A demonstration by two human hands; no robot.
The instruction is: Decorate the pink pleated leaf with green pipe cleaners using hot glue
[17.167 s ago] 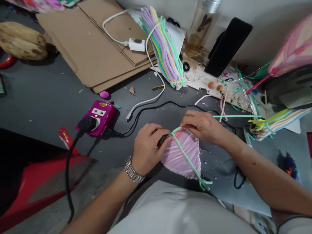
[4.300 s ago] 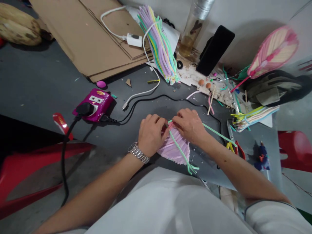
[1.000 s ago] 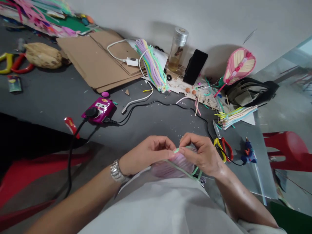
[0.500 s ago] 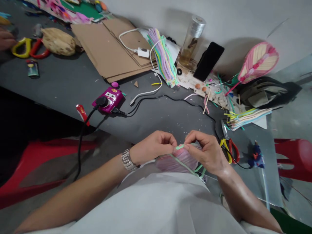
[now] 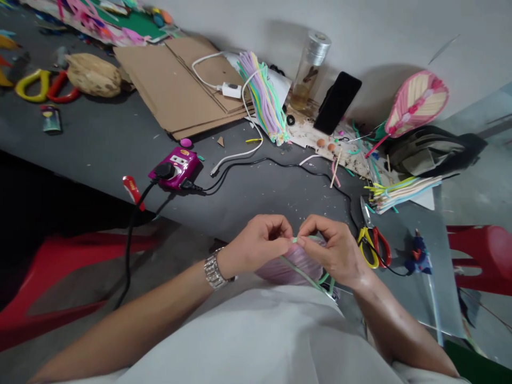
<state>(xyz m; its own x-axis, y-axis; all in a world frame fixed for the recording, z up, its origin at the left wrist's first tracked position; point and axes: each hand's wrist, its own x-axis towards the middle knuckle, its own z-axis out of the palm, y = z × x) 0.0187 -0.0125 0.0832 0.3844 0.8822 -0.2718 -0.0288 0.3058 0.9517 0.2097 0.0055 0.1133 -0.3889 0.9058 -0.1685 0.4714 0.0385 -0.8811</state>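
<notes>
A purple leaf-shaped piece (image 5: pixel 286 266) made of pipe cleaners, edged with a mint green pipe cleaner (image 5: pixel 304 273), is held over my lap at the table's near edge. My left hand (image 5: pixel 256 246), with a metal watch on the wrist, pinches the top end of the green pipe cleaner. My right hand (image 5: pixel 334 250) pinches the same tip from the other side and covers part of the purple piece. Both hands' fingertips meet at the tip.
On the grey table (image 5: pixel 100 149) lie a magenta power strip (image 5: pixel 176 166) with black cable, cardboard sheets (image 5: pixel 180 85), a pastel pipe-cleaner bundle (image 5: pixel 264 98), a bottle (image 5: pixel 308 72), a black phone (image 5: pixel 336 102), a pink fan-shaped piece (image 5: pixel 416 104), pliers (image 5: pixel 372 242) and a glue gun (image 5: pixel 418 253). Red stools stand either side.
The hands lifted the purple piece off the table toward my lap. Over the last second the fingertips have closed together on the green tip; the view shifted slightly.
</notes>
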